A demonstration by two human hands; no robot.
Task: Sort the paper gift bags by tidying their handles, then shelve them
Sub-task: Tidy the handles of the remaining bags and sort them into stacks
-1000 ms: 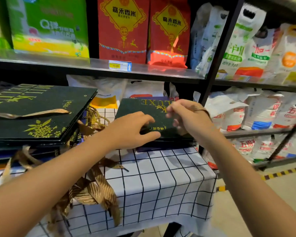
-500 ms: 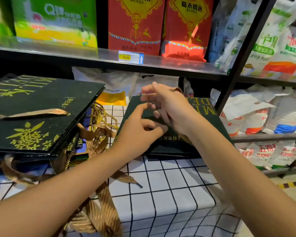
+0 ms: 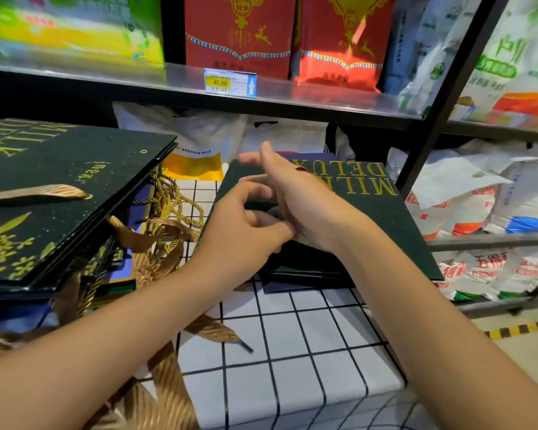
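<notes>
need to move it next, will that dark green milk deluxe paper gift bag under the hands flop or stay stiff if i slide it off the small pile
The dark green flat-folded paper gift bag probably stays fairly stiff: it lies flat with straight edges. It likely slides easily, since it sits on a small pile of similar bags. Any loose ribbon handle may drag, like the floppy gold ribbon handles beside it.

A black metal shelf rack (image 3: 429, 125) is standing behind a grid-patterned worktop (image 3: 308, 352). Striped tape (image 3: 522, 328) is crossing the pale floor (image 3: 528, 352)

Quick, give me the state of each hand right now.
Left hand: fingers curled over the green gift bag; what they pinch cannot be told.
Right hand: open, fingers straight.
</notes>
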